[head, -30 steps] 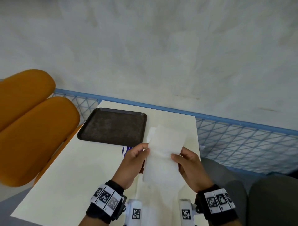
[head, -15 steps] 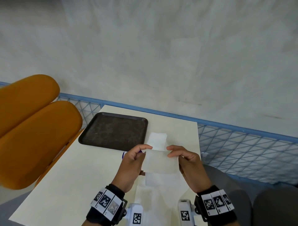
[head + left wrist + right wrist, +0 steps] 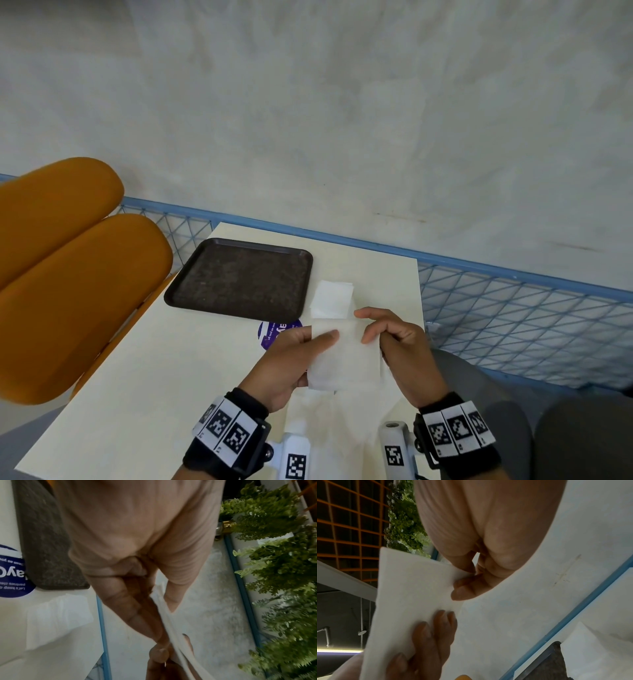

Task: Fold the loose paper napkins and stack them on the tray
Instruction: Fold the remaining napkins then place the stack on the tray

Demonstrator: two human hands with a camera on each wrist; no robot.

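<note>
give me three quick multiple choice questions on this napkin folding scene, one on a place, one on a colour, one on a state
1. Where does the folded napkin stack lie?
A. on the tray
B. on the table beside the tray
C. on the chair

2. What colour is the tray?
A. dark brown
B. white
C. blue

3. How is the napkin in the person's grip held?
A. by the left hand only
B. it lies flat, untouched
C. by both hands

Answers:
1. B, the stack rests on the table just right of the tray.
2. A, its surface is dark brown.
3. C, the left hand and right hand each pinch a side.
</note>
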